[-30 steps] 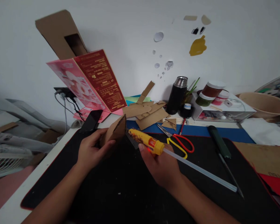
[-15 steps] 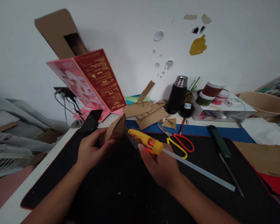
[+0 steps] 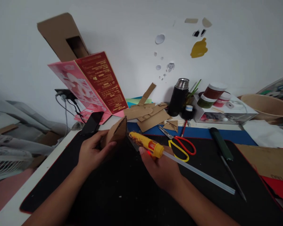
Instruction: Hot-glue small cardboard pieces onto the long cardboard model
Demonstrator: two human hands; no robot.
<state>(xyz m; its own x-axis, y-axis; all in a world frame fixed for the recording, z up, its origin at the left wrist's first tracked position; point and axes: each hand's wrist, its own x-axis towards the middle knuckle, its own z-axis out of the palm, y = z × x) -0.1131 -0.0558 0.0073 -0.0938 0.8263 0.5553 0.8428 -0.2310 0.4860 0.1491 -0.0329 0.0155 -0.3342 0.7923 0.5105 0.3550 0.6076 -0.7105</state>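
My left hand (image 3: 92, 153) grips a brown cardboard piece (image 3: 116, 131) and holds it upright over the black mat (image 3: 96, 194). My right hand (image 3: 160, 167) is closed round a yellow glue gun (image 3: 146, 144), whose red light glows. The gun's tip points left at the cardboard piece's edge. A long clear glue stick (image 3: 198, 172) juts from the back of the gun toward the right.
Red-and-yellow scissors (image 3: 181, 145) and a green-handled tool (image 3: 223, 149) lie on the mat to the right. Behind are cardboard scraps (image 3: 149, 116), a black flask (image 3: 178, 97), paint jars (image 3: 213, 92), a pink-and-red carton (image 3: 89, 83), a black phone (image 3: 92, 122) and a bowl (image 3: 265, 106).
Both hands have stayed nearly still. The glue gun has shifted very slightly left and down toward the cardboard.
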